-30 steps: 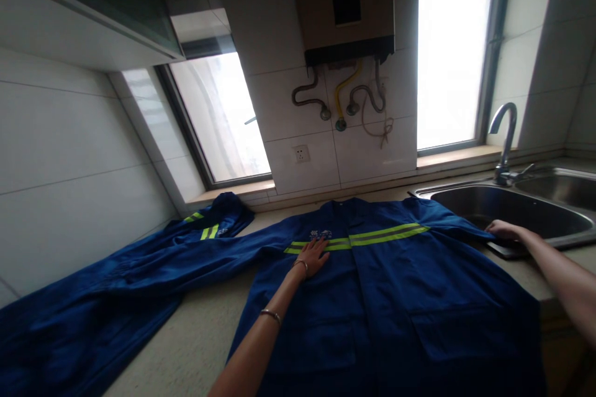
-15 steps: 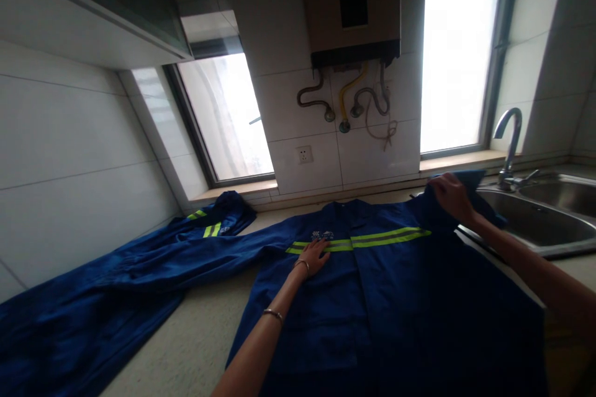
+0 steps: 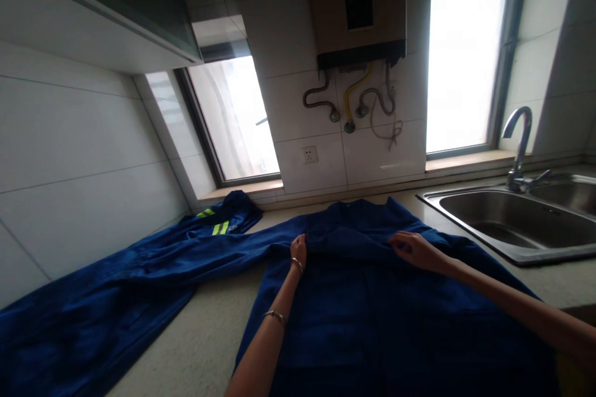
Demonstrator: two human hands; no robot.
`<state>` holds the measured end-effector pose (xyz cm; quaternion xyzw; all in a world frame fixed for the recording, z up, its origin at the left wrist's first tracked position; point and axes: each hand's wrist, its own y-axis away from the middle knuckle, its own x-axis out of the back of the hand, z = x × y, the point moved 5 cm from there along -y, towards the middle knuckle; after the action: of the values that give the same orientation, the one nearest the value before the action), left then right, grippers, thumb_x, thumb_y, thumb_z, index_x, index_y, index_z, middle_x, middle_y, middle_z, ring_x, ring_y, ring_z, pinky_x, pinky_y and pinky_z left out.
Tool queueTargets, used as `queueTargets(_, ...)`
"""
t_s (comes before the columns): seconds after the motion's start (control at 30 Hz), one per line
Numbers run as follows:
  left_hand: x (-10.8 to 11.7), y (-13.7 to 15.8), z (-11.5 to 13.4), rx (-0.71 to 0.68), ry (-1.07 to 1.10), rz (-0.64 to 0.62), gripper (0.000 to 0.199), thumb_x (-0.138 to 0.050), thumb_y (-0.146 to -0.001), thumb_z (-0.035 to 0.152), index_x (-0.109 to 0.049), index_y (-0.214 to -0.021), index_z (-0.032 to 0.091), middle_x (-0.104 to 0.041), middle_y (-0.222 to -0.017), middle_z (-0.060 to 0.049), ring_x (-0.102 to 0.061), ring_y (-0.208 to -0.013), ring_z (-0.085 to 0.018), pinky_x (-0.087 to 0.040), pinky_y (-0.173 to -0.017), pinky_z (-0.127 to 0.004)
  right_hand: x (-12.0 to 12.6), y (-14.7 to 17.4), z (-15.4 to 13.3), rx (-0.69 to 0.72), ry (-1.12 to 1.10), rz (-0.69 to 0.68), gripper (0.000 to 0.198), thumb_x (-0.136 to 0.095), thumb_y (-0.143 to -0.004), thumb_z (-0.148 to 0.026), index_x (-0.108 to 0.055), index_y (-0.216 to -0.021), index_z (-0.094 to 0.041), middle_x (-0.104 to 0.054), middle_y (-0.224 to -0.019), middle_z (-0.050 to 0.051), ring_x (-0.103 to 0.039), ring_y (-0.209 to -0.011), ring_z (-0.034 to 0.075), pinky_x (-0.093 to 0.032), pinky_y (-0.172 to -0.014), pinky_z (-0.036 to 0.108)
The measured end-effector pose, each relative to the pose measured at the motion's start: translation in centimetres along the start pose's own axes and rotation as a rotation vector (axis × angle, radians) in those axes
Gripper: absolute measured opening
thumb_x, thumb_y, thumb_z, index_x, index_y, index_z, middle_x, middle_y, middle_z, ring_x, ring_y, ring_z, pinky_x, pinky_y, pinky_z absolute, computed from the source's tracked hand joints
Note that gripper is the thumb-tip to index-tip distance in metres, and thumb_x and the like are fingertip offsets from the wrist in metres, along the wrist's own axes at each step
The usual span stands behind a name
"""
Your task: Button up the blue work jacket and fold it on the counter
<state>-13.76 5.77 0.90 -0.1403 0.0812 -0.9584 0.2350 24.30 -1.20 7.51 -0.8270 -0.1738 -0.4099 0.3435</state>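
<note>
A dark blue work jacket (image 3: 335,322) lies spread on the counter, its right-hand sleeve (image 3: 349,239) now folded across the chest, covering the reflective stripe. At the left end of that folded sleeve, my left hand (image 3: 299,249) is closed on the cloth. My right hand (image 3: 416,249) is over the sleeve's right part, fingers curled and pinching the fabric; the fingertips are partly hidden. Stretching left from the jacket is its other sleeve (image 3: 251,245). It meets a second blue garment (image 3: 93,316) with yellow-green stripes along the left wall.
A steel double sink (image 3: 493,217) with a tall faucet (image 3: 519,142) is set in the counter (image 3: 186,341) at right. Above the back edge are a wall socket (image 3: 310,154) and a water heater (image 3: 356,6) with pipes. An overhead cabinet (image 3: 102,12) juts out at upper left.
My right hand has moved left from beside the sink, bringing the sleeve across the chest. My left hand, flat on the chest before, has closed on the sleeve's end. The view shifted slightly.
</note>
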Motion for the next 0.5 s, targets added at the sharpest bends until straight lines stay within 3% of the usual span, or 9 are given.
queueTargets(0.1, -0.1, 0.1, -0.2, 0.079, 0.125, -0.023, 0.045, -0.031, -0.09, 0.045, -0.057, -0.105, 0.012, -0.062, -0.073, -0.005, -0.062, -0.055, -0.016, -0.047, -0.045, -0.025, -1.0, -1.4, 0.1, -0.014, 0.024, 0.021, 0.046, -0.056, -0.08, -0.038, -0.053, -0.122, -0.019, -0.057, -0.117, 0.009, -0.058, -0.098, 0.021, -0.048, -0.086, 0.034)
queueTargets(0.23, 0.1, 0.2, -0.8, 0.303, 0.31, -0.095, 0.052, -0.046, -0.084, 0.055, -0.045, -0.117, 0.016, -0.054, -0.064, 0.001, -0.057, -0.041, -0.014, -0.043, -0.035, -0.022, -4.5, -2.8, -1.3, -0.054, 0.167, -0.027, 0.064, -0.059, -0.079, -0.046, -0.043, -0.134, -0.017, -0.051, -0.123, 0.013, -0.052, -0.109, 0.026, -0.043, -0.093, 0.04)
queueTargets(0.3, 0.3, 0.2, -0.9, 0.372, 0.328, -0.165, 0.052, -0.053, -0.082, 0.054, -0.046, -0.116, 0.016, -0.054, -0.063, 0.002, -0.058, -0.043, -0.013, -0.047, -0.038, -0.023, -5.7, -3.5, -2.7, -0.062, 0.228, -0.007, 0.052, -0.056, -0.083, -0.037, -0.047, -0.129, -0.016, -0.054, -0.117, 0.013, -0.053, -0.105, 0.024, -0.045, -0.09, 0.037)
queueTargets(0.4, 0.3, 0.1, -0.8, 0.396, 0.316, -0.257, 0.047, -0.058, -0.08, 0.051, -0.052, -0.109, 0.014, -0.058, -0.063, 0.0, -0.059, -0.048, -0.014, -0.053, -0.045, -0.028, -6.6, -3.8, -5.7, 0.066, 0.312, -0.009, 0.027, -0.042, -0.09, -0.023, -0.06, -0.11, -0.017, -0.057, -0.1, 0.009, -0.055, -0.094, 0.019, -0.045, -0.082, 0.031)
queueTargets(0.5, 0.5, 0.0, -0.7, 0.404, 0.287, -0.274, 0.038, -0.064, -0.077, 0.042, -0.059, -0.098, 0.01, -0.063, -0.066, -0.004, -0.061, -0.054, -0.016, -0.053, -0.049, -0.029, -7.2, -3.0, -8.6, 0.259, 0.36, -0.104, 0.029, -0.035, -0.093, -0.021, -0.063, -0.099, -0.018, -0.058, -0.091, 0.007, -0.054, -0.085, 0.016, -0.044, -0.079, 0.03)
